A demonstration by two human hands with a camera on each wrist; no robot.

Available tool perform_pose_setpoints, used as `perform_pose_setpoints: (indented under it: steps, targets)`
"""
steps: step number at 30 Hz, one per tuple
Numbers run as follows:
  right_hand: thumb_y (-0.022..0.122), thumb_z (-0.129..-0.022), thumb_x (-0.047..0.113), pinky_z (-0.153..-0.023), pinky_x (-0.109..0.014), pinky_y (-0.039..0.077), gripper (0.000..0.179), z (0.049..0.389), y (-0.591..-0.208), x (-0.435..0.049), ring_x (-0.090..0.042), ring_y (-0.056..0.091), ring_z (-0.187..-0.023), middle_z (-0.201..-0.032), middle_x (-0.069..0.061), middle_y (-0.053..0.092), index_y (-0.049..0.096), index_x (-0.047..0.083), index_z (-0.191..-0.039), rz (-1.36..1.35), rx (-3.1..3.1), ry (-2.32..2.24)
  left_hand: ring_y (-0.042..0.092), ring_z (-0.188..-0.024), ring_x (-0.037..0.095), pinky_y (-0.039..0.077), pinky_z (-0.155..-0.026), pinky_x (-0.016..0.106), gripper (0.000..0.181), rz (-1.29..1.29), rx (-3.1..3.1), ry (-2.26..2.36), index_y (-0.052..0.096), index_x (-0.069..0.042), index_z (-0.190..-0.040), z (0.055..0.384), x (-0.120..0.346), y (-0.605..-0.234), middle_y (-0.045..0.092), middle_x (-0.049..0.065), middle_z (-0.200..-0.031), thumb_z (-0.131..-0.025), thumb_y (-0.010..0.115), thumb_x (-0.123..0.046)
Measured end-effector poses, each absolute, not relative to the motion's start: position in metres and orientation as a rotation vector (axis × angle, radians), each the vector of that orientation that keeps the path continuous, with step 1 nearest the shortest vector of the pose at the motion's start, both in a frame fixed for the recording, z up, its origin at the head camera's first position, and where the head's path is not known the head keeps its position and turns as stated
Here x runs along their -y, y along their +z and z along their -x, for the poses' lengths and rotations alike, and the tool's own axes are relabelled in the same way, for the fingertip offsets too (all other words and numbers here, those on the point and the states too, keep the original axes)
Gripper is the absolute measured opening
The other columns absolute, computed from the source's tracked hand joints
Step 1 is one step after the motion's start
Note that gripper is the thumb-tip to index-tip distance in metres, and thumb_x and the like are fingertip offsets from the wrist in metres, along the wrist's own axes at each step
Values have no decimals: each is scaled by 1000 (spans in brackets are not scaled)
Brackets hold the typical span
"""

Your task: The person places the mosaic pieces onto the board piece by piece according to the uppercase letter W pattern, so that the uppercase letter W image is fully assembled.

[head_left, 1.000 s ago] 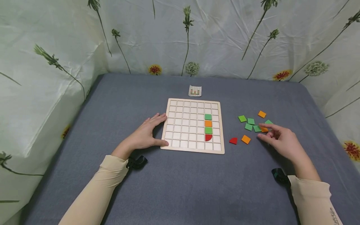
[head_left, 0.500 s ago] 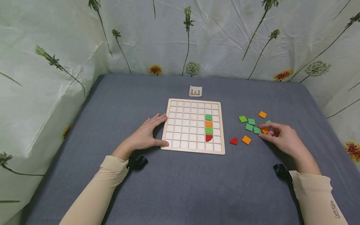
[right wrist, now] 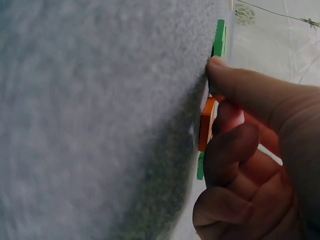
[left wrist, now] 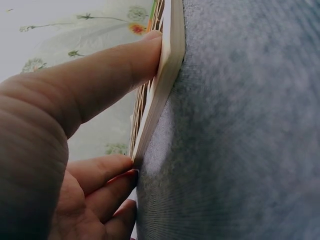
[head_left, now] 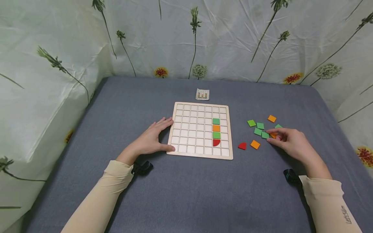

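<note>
Four green, orange and red pieces [head_left: 216, 128] sit in a square pale wooden grid board [head_left: 192, 125], whose left edge the left hand [head_left: 149, 138] touches, thumb and fingers spread wide. Right of it on grey cloth [head_left: 209, 191], the right hand [head_left: 292, 142] pinches a flat green square tile [head_left: 265, 135] between close-set thumb and forefinger.

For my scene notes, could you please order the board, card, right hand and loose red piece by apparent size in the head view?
Largest to smallest:
Board
Right hand
Card
Loose red piece
</note>
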State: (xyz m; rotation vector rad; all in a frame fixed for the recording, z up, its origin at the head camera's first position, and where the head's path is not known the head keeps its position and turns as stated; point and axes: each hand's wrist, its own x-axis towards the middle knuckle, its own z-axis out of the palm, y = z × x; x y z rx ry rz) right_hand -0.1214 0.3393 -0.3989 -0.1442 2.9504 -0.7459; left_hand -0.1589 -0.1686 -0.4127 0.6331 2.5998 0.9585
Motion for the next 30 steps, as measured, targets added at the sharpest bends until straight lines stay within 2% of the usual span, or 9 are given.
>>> perform_pose_setpoints:
  steps: [5, 11, 21, 30]
  targets:
    - [79, -100, 28, -57, -27, 34, 34, 122, -396, -336, -8, 47, -64, -80, 0, 58, 76, 4, -125, 117, -2926, -735, 13, -170, 34, 5, -137, 61, 115, -662, -2585, 936, 34, -9, -169, 159, 172, -410, 28, 9, -179, -79, 96, -41]
    - [78, -100, 27, -55, -29, 33, 34, 120, -392, -335, -8, 46, -62, -79, 0, 58, 76, 4, -125, 133, -2943, -750, 6, -171, 32, 3, -136, 61, 123, -704, -2534, 888, 31, -9, -170, 159, 174, -407, 21, 8, -181, -72, 101, -37]
    - [81, -98, 26, -57, -24, 39, 33, 116, -380, -326, -4, 51, -66, -82, 1, 61, 77, 7, -125, 213, -2974, -797, 7, -170, 33, 4, -136, 61, 124, -727, -2547, 844, 29, -9, -171, 159, 173, -408, 19, 9, -181, -74, 100, -39]
    - [82, -98, 24, -57, -24, 39, 30, 114, -366, -304, -7, 51, -65, -81, 1, 59, 77, 8, -123, 278, -2967, -875, 9, -170, 36, 5, -136, 63, 122, -732, -2560, 848, 30, -7, -170, 157, 174, -408, 21, 11, -181, -75, 100, -40]
